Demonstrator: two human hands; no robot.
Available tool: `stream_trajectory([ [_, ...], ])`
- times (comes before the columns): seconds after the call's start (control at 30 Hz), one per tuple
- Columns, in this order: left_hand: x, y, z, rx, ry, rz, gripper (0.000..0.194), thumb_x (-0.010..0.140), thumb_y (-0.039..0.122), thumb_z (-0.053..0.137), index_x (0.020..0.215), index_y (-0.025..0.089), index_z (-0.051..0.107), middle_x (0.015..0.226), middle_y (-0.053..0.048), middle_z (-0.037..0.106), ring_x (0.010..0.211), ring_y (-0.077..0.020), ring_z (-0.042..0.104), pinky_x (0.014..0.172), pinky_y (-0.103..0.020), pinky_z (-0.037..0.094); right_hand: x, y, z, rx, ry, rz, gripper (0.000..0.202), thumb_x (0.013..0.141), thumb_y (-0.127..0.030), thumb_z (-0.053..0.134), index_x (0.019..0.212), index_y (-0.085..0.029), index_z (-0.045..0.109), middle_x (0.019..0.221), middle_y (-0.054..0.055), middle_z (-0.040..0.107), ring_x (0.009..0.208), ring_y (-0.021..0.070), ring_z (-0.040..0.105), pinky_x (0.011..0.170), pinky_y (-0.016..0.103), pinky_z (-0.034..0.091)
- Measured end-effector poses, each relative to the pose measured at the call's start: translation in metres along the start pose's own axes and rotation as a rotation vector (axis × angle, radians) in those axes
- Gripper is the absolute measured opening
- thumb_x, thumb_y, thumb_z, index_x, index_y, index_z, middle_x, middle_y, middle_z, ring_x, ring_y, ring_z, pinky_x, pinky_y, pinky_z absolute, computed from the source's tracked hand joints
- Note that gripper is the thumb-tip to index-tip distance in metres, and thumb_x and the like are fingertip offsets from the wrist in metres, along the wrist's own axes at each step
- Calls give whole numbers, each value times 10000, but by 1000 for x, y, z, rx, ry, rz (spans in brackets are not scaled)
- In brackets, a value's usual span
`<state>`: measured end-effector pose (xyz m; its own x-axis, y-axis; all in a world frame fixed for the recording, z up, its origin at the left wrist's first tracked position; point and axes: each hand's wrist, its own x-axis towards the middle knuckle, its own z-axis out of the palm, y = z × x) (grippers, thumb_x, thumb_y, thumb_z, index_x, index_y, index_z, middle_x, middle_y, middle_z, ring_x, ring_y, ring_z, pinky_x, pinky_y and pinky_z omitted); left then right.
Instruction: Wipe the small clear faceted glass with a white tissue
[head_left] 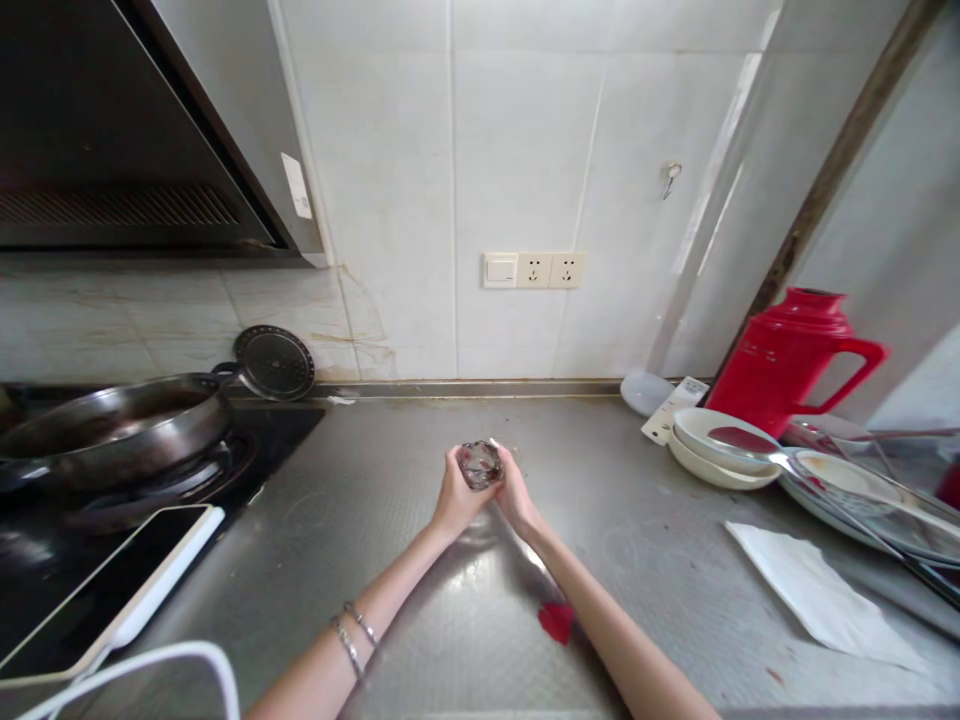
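Observation:
A small clear glass vessel [480, 465] with a faceted, wavy look is between my two hands, over the middle of the steel counter [405, 600]. My left hand [459, 503] is wrapped round its left and near side. On the opposite side my right hand [514, 496] closes round it, the fingers of both hands meeting in front. I cannot tell whether the vessel rests on the counter. Two silver bracelets [352, 640] circle my left wrist. A red flat piece [556, 622] lies beside my right forearm; what it is stays unclear.
At left, a metal pan [120, 425] sits on the black stove, near a phone [112, 590] with a white cable [187, 652]. At right stand a red thermos jug [787, 350], stacked bowls [720, 465], plates with utensils [885, 500] and a white napkin [821, 595]. Sockets [534, 270] are on the wall.

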<state>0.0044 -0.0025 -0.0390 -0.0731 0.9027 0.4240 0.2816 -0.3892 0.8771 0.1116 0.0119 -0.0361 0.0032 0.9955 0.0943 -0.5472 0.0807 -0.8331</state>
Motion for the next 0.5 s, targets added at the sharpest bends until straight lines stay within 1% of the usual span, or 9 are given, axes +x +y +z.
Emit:
stream_trajectory([
  [0.07,-2,-1,0,-61,-97,27,827,633,317,775,1318,179,333,1302,-154,509,1227,-290,501,1052,-464,373,4,-4,-3,25,11,12,420,751,-571,590,960,-215,673,938,26,737,984,232,648,834,336,514],
  [0.13,-2,0,-2,-108,-196,45,793,701,298,714,1374,180,311,1389,-158,449,1314,-296,418,1109,-472,304,8,-8,-7,46,24,34,430,735,-590,596,908,-205,679,879,35,744,927,244,671,811,353,524],
  [0.2,-2,3,-5,-103,-240,57,757,723,282,685,1385,180,331,1409,-154,436,1337,-306,388,1123,-485,280,10,-11,-10,58,40,52,420,715,-595,613,862,-208,681,832,35,748,879,247,686,796,360,528],
  [0.27,0,6,-8,-52,-225,87,768,688,273,718,1369,180,373,1374,-154,465,1307,-321,420,1104,-499,305,11,-12,-11,61,48,63,412,713,-595,614,839,-208,685,804,37,750,853,247,694,787,362,531],
  [0.37,5,8,-11,18,-178,124,810,586,279,803,1307,184,449,1236,-130,531,1192,-314,514,1039,-485,385,10,-12,-9,51,34,75,424,724,-595,599,830,-196,698,774,50,749,838,258,699,769,371,534],
  [0.43,7,7,-11,27,-173,135,781,544,288,829,1243,189,496,1148,-101,549,1116,-288,555,998,-458,425,8,-11,-6,40,23,73,421,724,-590,606,811,-190,700,762,50,749,850,262,696,771,368,533],
  [0.5,7,7,-10,27,-160,134,708,555,286,822,1186,196,514,1118,-87,562,1082,-269,571,977,-448,440,7,-10,-4,28,23,61,405,718,-581,621,796,-190,696,765,40,748,871,257,689,787,357,528],
])
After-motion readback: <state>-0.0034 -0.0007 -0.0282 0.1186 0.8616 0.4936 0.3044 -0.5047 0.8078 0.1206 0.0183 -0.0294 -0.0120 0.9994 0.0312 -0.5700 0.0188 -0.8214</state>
